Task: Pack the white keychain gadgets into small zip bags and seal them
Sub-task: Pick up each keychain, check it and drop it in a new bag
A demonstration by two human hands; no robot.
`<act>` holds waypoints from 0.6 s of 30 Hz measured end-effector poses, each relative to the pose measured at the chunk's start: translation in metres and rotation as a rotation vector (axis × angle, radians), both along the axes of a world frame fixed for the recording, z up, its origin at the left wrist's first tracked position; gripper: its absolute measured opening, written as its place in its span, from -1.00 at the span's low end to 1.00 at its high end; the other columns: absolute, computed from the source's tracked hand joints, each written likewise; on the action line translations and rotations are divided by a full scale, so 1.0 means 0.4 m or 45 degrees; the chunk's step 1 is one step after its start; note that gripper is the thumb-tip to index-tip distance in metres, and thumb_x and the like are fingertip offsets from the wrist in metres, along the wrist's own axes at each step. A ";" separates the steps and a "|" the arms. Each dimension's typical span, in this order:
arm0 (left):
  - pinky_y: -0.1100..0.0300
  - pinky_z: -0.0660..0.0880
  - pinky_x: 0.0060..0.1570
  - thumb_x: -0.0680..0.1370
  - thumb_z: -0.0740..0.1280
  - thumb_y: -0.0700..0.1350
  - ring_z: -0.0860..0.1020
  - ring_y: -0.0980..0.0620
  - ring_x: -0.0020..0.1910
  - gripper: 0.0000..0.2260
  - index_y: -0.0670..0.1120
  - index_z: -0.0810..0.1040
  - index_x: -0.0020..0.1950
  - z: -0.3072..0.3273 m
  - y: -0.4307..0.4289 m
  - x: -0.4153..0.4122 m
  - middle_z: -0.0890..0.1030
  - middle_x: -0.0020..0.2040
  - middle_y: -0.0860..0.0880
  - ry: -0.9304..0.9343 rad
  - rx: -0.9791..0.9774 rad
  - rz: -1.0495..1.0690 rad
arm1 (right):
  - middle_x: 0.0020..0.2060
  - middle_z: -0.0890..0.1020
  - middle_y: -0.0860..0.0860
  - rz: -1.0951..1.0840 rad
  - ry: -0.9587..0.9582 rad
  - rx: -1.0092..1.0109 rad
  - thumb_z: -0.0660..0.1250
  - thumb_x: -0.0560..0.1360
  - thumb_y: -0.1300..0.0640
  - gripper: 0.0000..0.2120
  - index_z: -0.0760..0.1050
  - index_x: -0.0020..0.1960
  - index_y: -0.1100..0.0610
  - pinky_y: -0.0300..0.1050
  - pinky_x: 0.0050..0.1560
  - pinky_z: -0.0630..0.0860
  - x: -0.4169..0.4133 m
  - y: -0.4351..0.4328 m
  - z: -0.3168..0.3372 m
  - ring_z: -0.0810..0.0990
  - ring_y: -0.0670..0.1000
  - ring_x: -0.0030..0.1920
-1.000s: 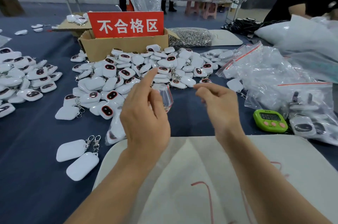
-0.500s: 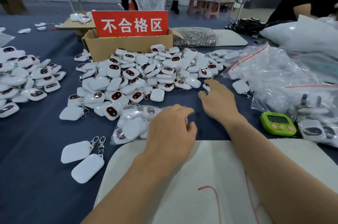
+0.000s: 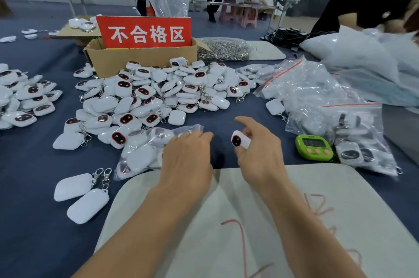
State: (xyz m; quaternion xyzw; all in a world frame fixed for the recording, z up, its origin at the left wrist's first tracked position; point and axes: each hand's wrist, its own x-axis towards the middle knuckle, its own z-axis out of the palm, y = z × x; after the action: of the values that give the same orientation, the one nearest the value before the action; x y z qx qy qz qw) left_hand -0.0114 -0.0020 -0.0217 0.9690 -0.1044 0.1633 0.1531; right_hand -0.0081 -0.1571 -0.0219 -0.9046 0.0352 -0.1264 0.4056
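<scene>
A big heap of white keychain gadgets (image 3: 158, 91) with dark oval faces lies on the blue cloth ahead of me. My right hand (image 3: 258, 148) holds one white gadget (image 3: 240, 140), its dark face turned toward me. My left hand (image 3: 188, 159) rests palm down on the open end of a clear zip bag (image 3: 145, 150) that holds several gadgets and lies flat. Two gadgets (image 3: 79, 196) with metal clips lie face down at the near left.
A cardboard box (image 3: 140, 57) with a red sign stands behind the heap. Clear bags (image 3: 317, 96) pile up on the right, beside a green timer (image 3: 314, 147). A white cloth pad (image 3: 226, 221) lies under my forearms. Another person in black (image 3: 362, 3) leans in at far right.
The filled bag went from held up to lying on the cloth under my left hand. My right hand reached to the heap and came back holding one gadget.
</scene>
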 end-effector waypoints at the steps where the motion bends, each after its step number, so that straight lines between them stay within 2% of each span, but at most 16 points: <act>1: 0.01 0.44 -0.07 0.43 0.38 -0.30 0.60 -0.16 0.05 -0.62 -0.01 0.64 0.20 -0.001 -0.003 -0.001 0.66 0.04 -0.04 -0.024 -0.066 -0.007 | 0.04 0.64 -0.13 -0.014 -0.005 0.060 0.37 0.52 0.32 -0.53 0.57 0.28 -0.14 -0.21 -0.08 0.48 -0.011 0.004 -0.001 0.59 -0.03 -0.04; 3: -0.03 0.54 0.05 0.51 0.40 -0.23 0.62 -0.15 0.08 -0.66 -0.01 0.66 0.26 0.002 -0.014 -0.009 0.69 0.08 -0.05 -0.057 -0.327 -0.024 | -0.19 0.70 -0.13 -0.037 0.002 0.224 0.43 0.49 0.26 -0.75 0.61 -0.01 -0.09 -0.18 -0.22 0.55 -0.017 0.012 0.002 0.64 -0.02 -0.19; 4: -0.01 0.53 0.11 0.55 0.39 -0.16 0.61 -0.10 0.09 -0.67 0.01 0.64 0.31 0.004 -0.021 -0.014 0.69 0.10 -0.02 -0.064 -0.470 -0.035 | -0.26 0.70 -0.11 -0.039 0.006 0.342 0.45 0.48 0.24 -0.81 0.60 -0.07 -0.06 -0.20 -0.29 0.55 -0.017 0.015 0.007 0.66 -0.04 -0.26; 5: 0.04 0.50 0.15 0.58 0.36 -0.09 0.60 -0.03 0.08 -0.69 0.04 0.63 0.33 0.005 -0.027 -0.017 0.68 0.10 0.03 -0.057 -0.583 -0.049 | -0.29 0.70 -0.09 -0.025 0.016 0.457 0.45 0.49 0.23 -0.84 0.60 -0.09 -0.03 -0.23 -0.34 0.55 -0.015 0.018 0.013 0.66 -0.05 -0.33; 7: 0.29 0.42 0.08 0.60 0.29 -0.01 0.57 0.10 0.04 -0.71 0.07 0.63 0.31 0.006 -0.033 -0.018 0.68 0.07 0.09 -0.050 -0.713 -0.072 | -0.34 0.69 -0.01 0.036 0.068 0.626 0.44 0.51 0.23 -0.88 0.59 -0.07 0.02 -0.22 -0.39 0.53 -0.009 0.024 0.023 0.62 -0.06 -0.44; 9: 0.51 0.33 0.00 0.63 0.30 -0.04 0.54 0.19 0.03 -0.75 0.07 0.66 0.27 0.010 -0.031 -0.016 0.70 0.06 0.11 -0.044 -0.802 -0.082 | -0.38 0.66 0.02 0.106 0.122 0.717 0.41 0.53 0.24 -0.92 0.60 -0.05 0.08 -0.21 -0.43 0.51 -0.004 0.027 0.030 0.56 -0.05 -0.44; 10: 0.56 0.32 0.00 0.64 0.31 -0.06 0.55 0.21 0.04 -0.77 0.08 0.67 0.24 0.013 -0.028 -0.013 0.71 0.05 0.13 -0.035 -0.841 -0.082 | -0.37 0.64 0.03 0.144 0.150 0.757 0.40 0.54 0.24 -0.94 0.61 -0.03 0.11 -0.20 -0.43 0.51 -0.002 0.028 0.035 0.56 -0.04 -0.42; 12: 0.49 0.39 -0.01 0.64 0.29 -0.05 0.59 0.22 -0.02 -0.78 0.10 0.70 0.18 0.016 -0.024 -0.006 0.72 -0.01 0.16 -0.016 -0.894 -0.102 | -0.31 0.66 0.04 0.215 0.226 0.842 0.36 0.58 0.25 -0.92 0.62 0.02 0.14 -0.11 -0.36 0.60 0.000 0.028 0.044 0.61 -0.01 -0.34; 14: 0.38 0.44 -0.03 0.60 0.24 0.02 0.61 0.22 -0.07 -0.74 0.12 0.70 0.15 0.019 -0.024 -0.003 0.71 -0.10 0.19 -0.012 -0.933 -0.097 | -0.21 0.68 0.10 0.294 0.325 0.941 0.30 0.61 0.26 -0.86 0.63 0.07 0.16 0.17 -0.09 0.72 -0.001 0.029 0.049 0.66 0.08 -0.23; 15: 0.38 0.45 -0.04 0.59 0.24 0.03 0.61 0.23 -0.08 -0.73 0.13 0.71 0.14 0.020 -0.022 -0.001 0.70 -0.14 0.20 -0.018 -0.952 -0.079 | -0.17 0.69 0.13 0.335 0.366 0.994 0.27 0.61 0.27 -0.83 0.64 0.10 0.18 0.28 0.04 0.69 -0.003 0.030 0.049 0.66 0.12 -0.19; 16: 0.39 0.45 -0.06 0.58 0.24 0.04 0.61 0.23 -0.09 -0.73 0.14 0.71 0.13 0.019 -0.021 -0.001 0.69 -0.17 0.22 -0.028 -0.970 -0.064 | -0.15 0.69 0.17 0.370 0.392 1.053 0.25 0.62 0.27 -0.80 0.65 0.11 0.19 0.32 0.09 0.66 -0.005 0.030 0.050 0.66 0.16 -0.18; 18: 0.40 0.44 -0.09 0.59 0.25 0.03 0.62 0.23 -0.10 -0.74 0.15 0.71 0.13 0.018 -0.019 0.000 0.68 -0.20 0.23 -0.043 -1.007 -0.054 | -0.09 0.71 0.27 0.422 0.402 1.187 0.20 0.62 0.29 -0.74 0.67 0.11 0.23 0.22 0.01 0.68 -0.009 0.029 0.056 0.66 0.20 -0.17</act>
State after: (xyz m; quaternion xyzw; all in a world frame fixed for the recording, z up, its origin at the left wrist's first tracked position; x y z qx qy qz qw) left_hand -0.0115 -0.0096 -0.0146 0.8302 -0.0557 0.2037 0.5160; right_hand -0.0116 -0.1455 0.0005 -0.6295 0.0048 0.1066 0.7697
